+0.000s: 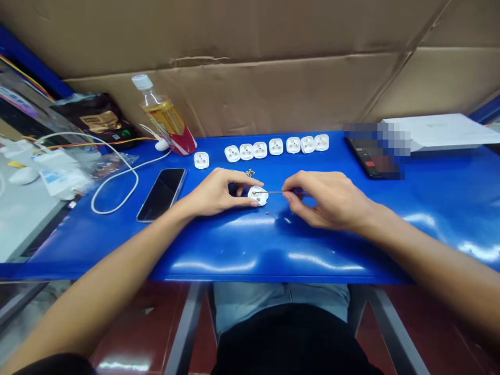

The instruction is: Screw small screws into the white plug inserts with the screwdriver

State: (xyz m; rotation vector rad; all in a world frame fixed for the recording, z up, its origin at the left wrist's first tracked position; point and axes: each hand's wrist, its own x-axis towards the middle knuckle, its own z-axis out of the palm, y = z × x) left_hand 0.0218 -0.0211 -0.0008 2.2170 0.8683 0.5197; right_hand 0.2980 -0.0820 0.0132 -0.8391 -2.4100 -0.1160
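Between thumb and fingers, my left hand (221,192) grips a white plug housing (262,198) with metal parts inside, low over the blue table. My right hand (324,200) is closed around a screwdriver (273,192); its thin shaft points left and the tip meets the inside of the housing. The handle is mostly hidden in my fingers. Just behind the housing lies a small pile of brass-coloured screws (250,172). One tiny metal piece (267,212) rests in front of it.
Several white plug housings (276,147) stand in a row at the back, with another (201,160) further left. A phone (162,194), white cable (114,210) and drink bottle (167,117) are on the left. Another phone (365,156) and a white box (441,130) lie right.
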